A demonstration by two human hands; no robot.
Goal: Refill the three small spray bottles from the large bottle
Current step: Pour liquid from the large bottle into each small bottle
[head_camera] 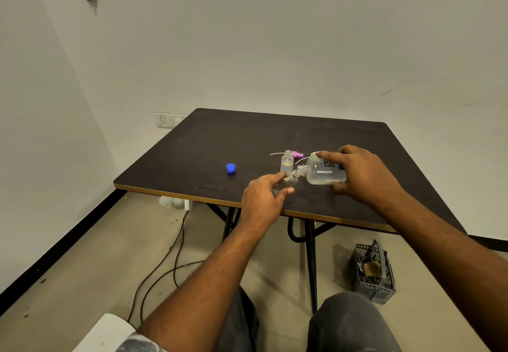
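Right, a dark table (247, 137) with a gold front edge, pushed into a corner of pale walls (302, 49). Beige floor (110, 241) below, black cables (165, 255) trailing off left, a grey basket (373, 272) down on the right.

The action sits close to the near edge, right of centre. The far half of the top and the whole left side lie open, with only a blue cap (230, 168) out there, well apart from the bottles.

Left hand (261, 200) hangs just over the front edge, fingers and thumb curled round a small bottle (288, 182). It is clear and tilted, neck pointing up and to the right.

Right hand (360, 173) grips the big bottle (321, 173) from above, fingers wrapped over its base end, forefinger stretched along the top. That bottle lies almost level, long axis running left to right, neck aimed left and slightly down. Its mouth is right at the small bottle's mouth; touching or just apart, I cannot tell. Liquid pools along its lower side.

Just behind the two necks a standing bottle (287, 162) sits upright and uncapped, a little liquid inside. A pink spray head (297, 154) lies beside it, a thin tube running left behind the bottle.
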